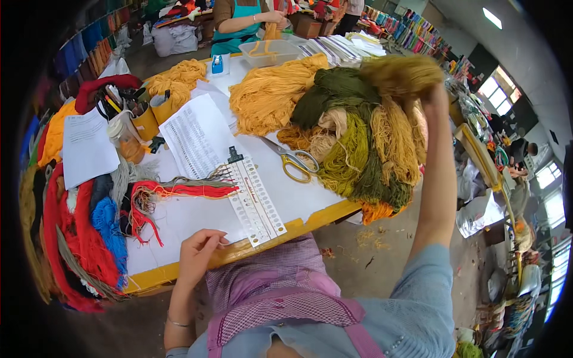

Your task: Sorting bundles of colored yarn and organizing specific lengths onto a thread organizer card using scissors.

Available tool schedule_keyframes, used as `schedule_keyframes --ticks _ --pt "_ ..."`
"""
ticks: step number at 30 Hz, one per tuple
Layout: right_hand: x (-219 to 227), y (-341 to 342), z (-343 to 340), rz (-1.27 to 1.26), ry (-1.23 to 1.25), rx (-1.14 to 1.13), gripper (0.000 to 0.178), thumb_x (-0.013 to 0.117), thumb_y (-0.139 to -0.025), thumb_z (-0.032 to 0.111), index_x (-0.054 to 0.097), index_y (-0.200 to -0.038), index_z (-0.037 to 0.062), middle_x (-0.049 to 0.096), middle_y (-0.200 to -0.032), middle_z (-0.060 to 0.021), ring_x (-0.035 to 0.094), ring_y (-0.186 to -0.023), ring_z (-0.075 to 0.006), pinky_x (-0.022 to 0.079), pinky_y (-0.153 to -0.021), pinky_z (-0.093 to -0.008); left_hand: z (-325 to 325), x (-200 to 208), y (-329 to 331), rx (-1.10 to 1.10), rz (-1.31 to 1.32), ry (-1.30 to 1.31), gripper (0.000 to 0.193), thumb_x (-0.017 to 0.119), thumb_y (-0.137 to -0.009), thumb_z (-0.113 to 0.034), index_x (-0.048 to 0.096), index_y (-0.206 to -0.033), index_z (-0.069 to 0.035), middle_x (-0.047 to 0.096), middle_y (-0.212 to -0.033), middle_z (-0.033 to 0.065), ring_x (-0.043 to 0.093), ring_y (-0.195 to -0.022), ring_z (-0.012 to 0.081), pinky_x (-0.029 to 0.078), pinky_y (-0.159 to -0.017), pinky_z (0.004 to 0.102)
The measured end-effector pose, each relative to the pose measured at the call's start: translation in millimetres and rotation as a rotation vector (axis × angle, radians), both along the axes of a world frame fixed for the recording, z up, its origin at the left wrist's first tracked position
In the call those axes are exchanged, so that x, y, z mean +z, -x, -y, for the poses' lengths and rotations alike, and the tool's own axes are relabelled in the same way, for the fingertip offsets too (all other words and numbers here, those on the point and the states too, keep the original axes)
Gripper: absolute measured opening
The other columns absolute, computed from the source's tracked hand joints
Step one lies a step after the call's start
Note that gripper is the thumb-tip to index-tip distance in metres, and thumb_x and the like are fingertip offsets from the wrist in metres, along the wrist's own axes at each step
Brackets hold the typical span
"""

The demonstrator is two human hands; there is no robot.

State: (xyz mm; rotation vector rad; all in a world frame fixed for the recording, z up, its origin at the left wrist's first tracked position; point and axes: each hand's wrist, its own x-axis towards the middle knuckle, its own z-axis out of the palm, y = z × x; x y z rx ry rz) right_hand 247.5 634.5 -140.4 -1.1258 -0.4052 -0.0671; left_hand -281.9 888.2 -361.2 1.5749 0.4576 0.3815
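Raised at the right, my right hand (434, 98) grips a skein of olive-gold yarn (399, 74), both blurred by motion. Below it lies a heap of skeins: dark green (334, 95), olive-lime (346, 152), and tan-gold (394, 140). My left hand (200, 253) is at the table's front edge, its fingers pinched together; what they hold, if anything, is too small to name. Just beyond it, a white card with rows of holes (253, 197) has a black binder clip (234, 155) at its top. Red and grey threads (191, 190) run to the card's left edge.
Scissors with gold handles (295, 166) lie beside the heap. Printed sheets (194, 134), a jar (126, 143) and a pen holder stand left, above red and blue yarn (107, 230). Golden yarn (268, 92) and a clear tub (268, 53) are farther back, near another person.
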Motion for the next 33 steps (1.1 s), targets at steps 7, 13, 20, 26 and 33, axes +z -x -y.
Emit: schedule_keyframes --ticks 7,13,20,26,33 --pt "105.7 136.1 118.9 0.452 -0.388 -0.121 0.039 0.051 -0.097 0.024 0.055 -0.125 -0.0019 0.055 -0.13 -0.0189 0.055 -0.117 -0.0343 0.039 -0.109 -0.05 -2.6 11.0 -13.2 -0.019 0.039 0.043 0.018 0.055 -0.097 -0.009 0.066 -0.107 0.003 0.068 -0.091 0.0058 0.061 -0.081 0.0098 0.05 -0.075 0.0234" --pt "105.5 164.9 196.7 0.431 -0.248 0.093 0.035 0.047 -0.1 0.023 0.054 -0.124 -0.0021 0.061 -0.121 -0.0166 0.059 -0.112 -0.0288 0.05 -0.098 -0.0465 68.1 40.0 -74.8 -0.393 0.243 -0.055 0.071 0.075 -0.083 -0.016 0.038 -0.142 -0.003 0.053 -0.133 0.0139 0.05 -0.123 0.0201 0.04 -0.103 0.0347" --pt "-30.0 276.9 -10.8 -0.022 -0.051 0.265 0.036 0.046 -0.101 0.021 0.052 -0.129 -0.0008 0.058 -0.127 -0.0149 0.056 -0.117 -0.0277 0.046 -0.103 -0.0427 138.4 37.3 -84.0 -0.754 0.269 -0.245 0.07 0.081 -0.077 -0.036 0.051 -0.132 -0.004 0.057 -0.13 0.0083 0.051 -0.12 0.0203 0.039 -0.106 0.037" --pt "-92.0 290.6 -47.8 -0.096 0.173 0.838 0.036 0.055 -0.096 0.018 0.053 -0.128 0.0013 0.06 -0.124 -0.0092 0.058 -0.112 -0.0193 0.048 -0.095 -0.0352 111.8 11.5 -9.6 -0.521 0.315 1.066 0.053 0.056 -0.096 -0.029 0.043 -0.14 -0.001 0.053 -0.136 0.0143 0.058 -0.118 0.0264 0.047 -0.101 0.0414" --pt "-128.6 378.4 -82.5 0.556 0.372 0.654 0.036 0.074 -0.081 0.009 0.061 -0.113 0.0011 0.063 -0.112 -0.0094 0.059 -0.11 -0.02 0.045 -0.098 -0.0329 69.0 67.0 52.0 0.244 0.881 0.781 0.072 0.032 -0.099 -0.059 0.032 -0.147 -0.005 0.042 -0.146 0.0138 0.045 -0.131 0.0308 0.036 -0.11 0.0472"
